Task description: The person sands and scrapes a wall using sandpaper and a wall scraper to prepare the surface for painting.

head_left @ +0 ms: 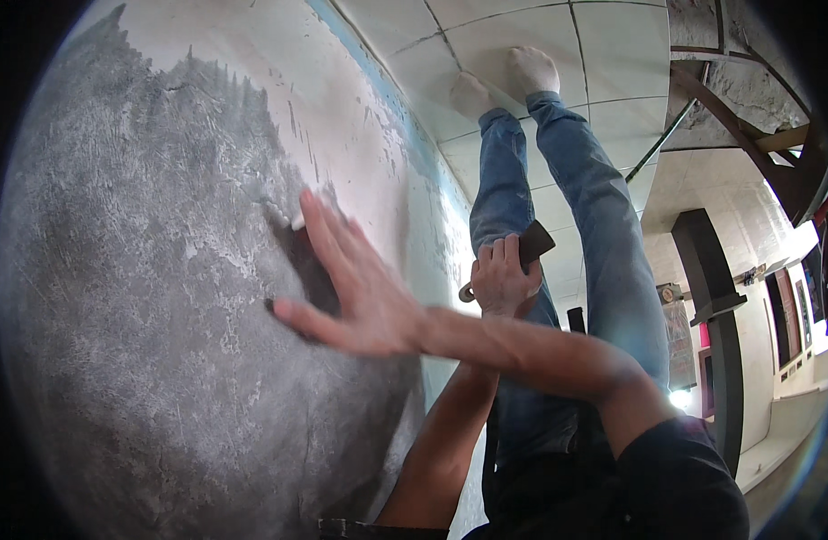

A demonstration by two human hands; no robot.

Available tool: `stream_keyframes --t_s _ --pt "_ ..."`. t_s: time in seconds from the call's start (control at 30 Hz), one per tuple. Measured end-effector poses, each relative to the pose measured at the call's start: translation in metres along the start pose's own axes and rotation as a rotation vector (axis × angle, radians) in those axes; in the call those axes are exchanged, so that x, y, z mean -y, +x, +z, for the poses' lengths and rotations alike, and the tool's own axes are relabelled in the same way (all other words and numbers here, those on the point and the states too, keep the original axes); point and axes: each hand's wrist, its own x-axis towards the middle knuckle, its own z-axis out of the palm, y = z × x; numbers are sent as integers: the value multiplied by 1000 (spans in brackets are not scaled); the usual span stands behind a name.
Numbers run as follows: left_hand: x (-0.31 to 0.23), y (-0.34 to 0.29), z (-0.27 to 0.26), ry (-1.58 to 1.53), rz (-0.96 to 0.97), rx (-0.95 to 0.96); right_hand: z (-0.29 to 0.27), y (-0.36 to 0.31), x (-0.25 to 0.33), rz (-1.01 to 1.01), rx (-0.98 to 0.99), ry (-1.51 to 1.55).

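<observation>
The grey wall point(162, 297) at the left is being faced by the right hand point(360, 297), which is being held across the left forearm point(436, 468), its thumb spread wide and its fingers seemingly close together; whether the surface is being touched cannot be told, as the hand is being blurred. A dark-bladed scraper point(537, 243) is being gripped by the curled fingers of the left hand point(502, 277), in front of the jeans point(603, 225) and apart from the wall. The work is being judged as well along but unfinished: most of the visible wall is being taken up by rough, mottled grey, while a pale band point(342, 126) is being left beyond a ragged edge, beside a patchy blue strip point(412, 144). Whether the grey is being bared or coated is not being shown.
</observation>
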Motion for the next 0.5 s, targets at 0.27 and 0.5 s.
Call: stream_keyframes --t_s 0.27,0.5 --pt "2 -3 1 35 -9 -14 0 -8 8 19 19 75" --pt "-21 1 -8 -35 37 -45 -27 49 -11 210 -31 74"
